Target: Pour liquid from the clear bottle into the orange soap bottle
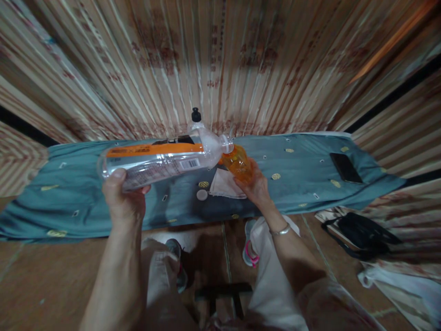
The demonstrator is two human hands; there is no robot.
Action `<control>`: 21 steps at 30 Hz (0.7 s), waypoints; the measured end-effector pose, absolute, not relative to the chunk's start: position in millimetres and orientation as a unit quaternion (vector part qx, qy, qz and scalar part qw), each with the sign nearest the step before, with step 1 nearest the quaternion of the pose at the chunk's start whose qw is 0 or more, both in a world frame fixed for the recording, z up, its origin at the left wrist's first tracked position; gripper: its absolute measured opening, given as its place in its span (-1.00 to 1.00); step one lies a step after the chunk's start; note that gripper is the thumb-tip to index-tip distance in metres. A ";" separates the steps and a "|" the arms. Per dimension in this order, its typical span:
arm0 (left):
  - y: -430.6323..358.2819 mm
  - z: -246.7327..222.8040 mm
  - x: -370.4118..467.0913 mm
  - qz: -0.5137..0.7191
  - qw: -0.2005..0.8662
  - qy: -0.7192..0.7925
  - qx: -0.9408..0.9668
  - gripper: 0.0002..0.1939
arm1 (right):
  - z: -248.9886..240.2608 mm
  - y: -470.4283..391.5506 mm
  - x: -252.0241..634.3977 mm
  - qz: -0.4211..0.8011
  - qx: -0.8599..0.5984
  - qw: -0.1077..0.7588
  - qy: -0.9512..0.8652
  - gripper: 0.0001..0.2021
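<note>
My left hand (124, 195) is closed around the base of a large clear bottle (161, 161) with an orange and silver label. The bottle lies nearly level in the air, its open neck pointing right. Its mouth is at the top of a small orange container (239, 164), which my right hand (255, 184) grips from the right. Whether the two touch cannot be made out. Beneath them, a pale folded cloth (225, 185) and a round white cap (202, 195) lie on the teal cloth. Behind the large bottle stands a clear bottle with a black top (196, 115).
A teal patterned cloth (296, 184) covers the long low surface. A dark phone (345, 168) lies at its right. Striped curtains (213, 69) hang behind. On the floor at the right are a black bag (365, 233) and pale fabric (403, 287).
</note>
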State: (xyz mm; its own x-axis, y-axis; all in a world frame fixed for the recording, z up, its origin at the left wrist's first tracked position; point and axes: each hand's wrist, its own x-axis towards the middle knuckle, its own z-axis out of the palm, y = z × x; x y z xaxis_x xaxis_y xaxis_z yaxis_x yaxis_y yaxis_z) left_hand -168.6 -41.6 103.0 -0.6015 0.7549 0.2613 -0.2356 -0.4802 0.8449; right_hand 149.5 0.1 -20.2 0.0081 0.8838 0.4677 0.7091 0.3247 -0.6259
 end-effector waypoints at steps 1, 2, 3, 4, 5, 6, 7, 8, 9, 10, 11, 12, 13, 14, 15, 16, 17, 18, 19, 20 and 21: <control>-41.9 103.3 -168.2 0.798 0.310 0.404 0.321 -0.29 | -20.2 0.0 149.4 0.105 -0.571 0.424 -0.695 -0.16; -42.2 103.8 -167.6 0.799 0.310 0.403 0.320 -0.28 | -20.0 -0.1 149.1 0.108 -0.571 0.427 -0.693 -0.16; -42.5 104.4 -166.9 0.800 0.310 0.402 0.319 -0.29 | -19.7 -0.2 148.7 0.111 -0.572 0.429 -0.691 -0.15; -42.7 105.1 -166.2 0.802 0.309 0.402 0.317 -0.30 | -19.2 -0.3 148.3 0.113 -0.572 0.429 -0.689 -0.15; -42.9 105.9 -165.6 0.803 0.308 0.403 0.313 -0.33 | -18.5 -0.5 147.9 0.114 -0.573 0.430 -0.688 -0.15; -43.0 106.7 -164.9 0.803 0.309 0.404 0.311 -0.35 | -17.9 -0.6 147.5 0.112 -0.574 0.431 -0.687 -0.16; -43.1 107.5 -164.3 0.802 0.310 0.406 0.310 -0.36 | -17.3 -0.7 147.3 0.110 -0.575 0.431 -0.687 -0.16; -43.1 108.3 -163.9 0.801 0.311 0.408 0.309 -0.37 | -16.8 -0.7 147.1 0.109 -0.575 0.432 -0.687 -0.17; -43.2 108.9 -163.5 0.801 0.312 0.409 0.307 -0.36 | -16.3 -0.8 147.1 0.108 -0.575 0.432 -0.687 -0.17; -43.3 109.4 -163.1 0.801 0.314 0.409 0.305 -0.36 | -16.0 -0.8 147.2 0.109 -0.575 0.432 -0.686 -0.17; -43.5 109.7 -162.9 0.801 0.315 0.408 0.304 -0.35 | -15.8 -0.8 147.4 0.112 -0.575 0.432 -0.686 -0.17; -43.6 109.9 -162.7 0.802 0.316 0.407 0.302 -0.34 | -15.6 -0.7 147.7 0.115 -0.575 0.432 -0.685 -0.17; -43.8 110.0 -162.6 0.802 0.317 0.406 0.303 -0.34 | -15.6 -0.7 147.9 0.118 -0.575 0.432 -0.685 -0.17; -43.9 109.9 -162.6 0.802 0.316 0.405 0.304 -0.33 | -15.6 -0.6 148.0 0.119 -0.575 0.432 -0.685 -0.17; -44.0 109.7 -162.7 0.802 0.316 0.403 0.307 -0.33 | -15.8 -0.5 148.1 0.120 -0.575 0.431 -0.685 -0.17; -44.1 109.6 -162.8 0.802 0.316 0.401 0.310 -0.33 | -16.0 -0.4 148.0 0.119 -0.575 0.430 -0.685 -0.17; -44.2 109.4 -163.0 0.801 0.317 0.400 0.312 -0.32 | -16.4 -0.2 148.0 0.119 -0.576 0.429 -0.686 -0.17; -44.3 109.3 -163.3 0.801 0.319 0.398 0.312 -0.32 | -16.9 0.0 148.0 0.119 -0.575 0.429 -0.686 -0.17; -44.3 109.2 -163.5 0.801 0.322 0.397 0.311 -0.32 | -17.4 0.1 148.0 0.119 -0.575 0.429 -0.687 -0.17; -44.4 109.3 -163.7 0.801 0.324 0.397 0.309 -0.32 | -18.0 0.3 148.1 0.118 -0.574 0.429 -0.687 -0.17; -44.4 109.4 -163.8 0.802 0.325 0.397 0.306 -0.32 | -18.7 0.5 148.4 0.117 -0.573 0.430 -0.688 -0.17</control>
State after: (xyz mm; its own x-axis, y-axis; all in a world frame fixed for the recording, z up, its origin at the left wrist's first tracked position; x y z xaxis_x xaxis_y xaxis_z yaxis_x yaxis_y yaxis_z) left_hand -163.8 -44.4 109.4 -0.6010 0.7644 0.2335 -0.2776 -0.4736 0.8359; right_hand 148.4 0.5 -18.7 0.0273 0.8886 0.4578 0.6875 0.3158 -0.6540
